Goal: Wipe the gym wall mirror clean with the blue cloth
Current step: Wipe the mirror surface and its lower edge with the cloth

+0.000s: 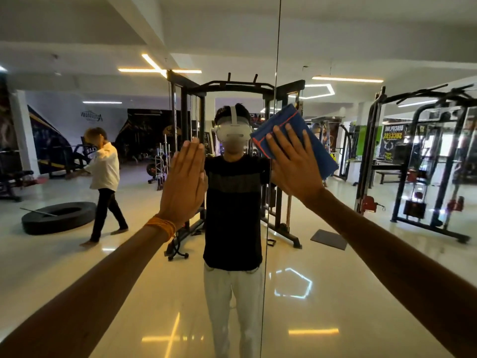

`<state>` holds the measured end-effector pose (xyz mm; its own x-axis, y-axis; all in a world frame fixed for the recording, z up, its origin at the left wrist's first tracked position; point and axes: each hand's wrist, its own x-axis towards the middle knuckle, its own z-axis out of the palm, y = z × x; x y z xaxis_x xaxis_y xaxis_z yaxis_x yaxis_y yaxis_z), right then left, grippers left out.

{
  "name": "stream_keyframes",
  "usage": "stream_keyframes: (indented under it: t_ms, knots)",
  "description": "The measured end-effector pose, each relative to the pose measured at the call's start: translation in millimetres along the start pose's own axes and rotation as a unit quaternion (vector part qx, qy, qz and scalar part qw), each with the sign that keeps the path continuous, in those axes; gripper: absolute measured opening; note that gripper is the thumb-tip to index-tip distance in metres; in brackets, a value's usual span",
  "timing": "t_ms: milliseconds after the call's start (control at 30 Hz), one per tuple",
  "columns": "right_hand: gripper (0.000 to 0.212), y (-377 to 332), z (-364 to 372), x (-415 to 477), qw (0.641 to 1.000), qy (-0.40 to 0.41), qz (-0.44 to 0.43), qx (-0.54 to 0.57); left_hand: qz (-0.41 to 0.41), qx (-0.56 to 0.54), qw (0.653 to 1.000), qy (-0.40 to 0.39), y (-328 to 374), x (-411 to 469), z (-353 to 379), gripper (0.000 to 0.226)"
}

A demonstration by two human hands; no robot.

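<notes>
My right hand [291, 164] lies flat, fingers straight, pressing the cloth [286, 118] onto the mirror [361, 280]; the cloth juts out above and right of my fingertips. Left of it, across the seam [268, 228], my left hand [184, 182] rests flat, holding nothing. Reflected well left: a tyre [58, 217].
</notes>
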<state>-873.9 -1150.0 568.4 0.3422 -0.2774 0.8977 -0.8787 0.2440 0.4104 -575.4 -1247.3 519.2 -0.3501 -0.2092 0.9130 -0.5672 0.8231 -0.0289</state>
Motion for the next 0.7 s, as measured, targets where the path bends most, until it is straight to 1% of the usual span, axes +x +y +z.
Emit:
stream_keyframes:
  t_ms: [67, 133, 167, 200, 233, 300, 333, 400, 467, 533, 600, 633, 667, 700]
  knots:
    - [0.080, -14, -2, -21, 1.000, 0.001, 0.001, 0.020, -0.003, -0.016, 1.000, -0.009, 3, -10, -3, 0.060]
    - [0.063, -27, -17, -44, 0.997, 0.000, 0.014, 0.075, -0.005, -0.041, 0.999, -0.022, 7, -25, -6, 0.059]
    - [0.053, -35, -28, -56, 0.991, -0.011, 0.038, 0.129, -0.009, -0.060, 0.998, -0.023, 10, -33, -7, 0.058]
    - [0.049, -44, -39, -68, 0.977, -0.029, 0.078, 0.197, -0.018, -0.080, 0.996, -0.018, 13, -44, -9, 0.058]
    - [0.047, -54, -51, -81, 0.953, -0.043, 0.126, 0.273, -0.032, -0.105, 0.994, -0.011, 15, -55, -9, 0.056]
    - [0.044, -75, -76, -104, 0.878, -0.060, 0.249, 0.405, -0.072, -0.157, 0.985, 0.006, 23, -79, -8, 0.054]
    - [0.043, -86, -85, -114, 0.839, -0.066, 0.309, 0.444, -0.091, -0.180, 0.979, 0.017, 28, -92, -7, 0.052]
    - [0.041, -105, -95, -133, 0.787, -0.068, 0.397, 0.467, -0.132, -0.237, 0.962, 0.029, 43, -118, -3, 0.046]
    - [0.037, -126, -107, -152, 0.756, -0.086, 0.450, 0.467, -0.186, -0.302, 0.935, 0.016, 61, -144, 3, 0.040]
    - [0.038, -147, -118, -164, 0.716, -0.100, 0.487, 0.490, -0.232, -0.346, 0.909, -0.017, 80, -167, 12, 0.035]
    - [0.036, -171, -130, -173, 0.654, -0.133, 0.529, 0.524, -0.281, -0.386, 0.877, -0.060, 98, -190, 20, 0.036]
    - [0.038, -181, -132, -180, 0.614, -0.158, 0.557, 0.536, -0.309, -0.405, 0.856, -0.089, 109, -198, 20, 0.036]
    - [0.044, -192, -137, -184, 0.563, -0.171, 0.584, 0.559, -0.343, -0.434, 0.824, -0.122, 121, -207, 23, 0.035]
    - [0.051, -202, -141, -188, 0.489, -0.178, 0.619, 0.588, -0.377, -0.459, 0.789, -0.154, 134, -213, 22, 0.033]
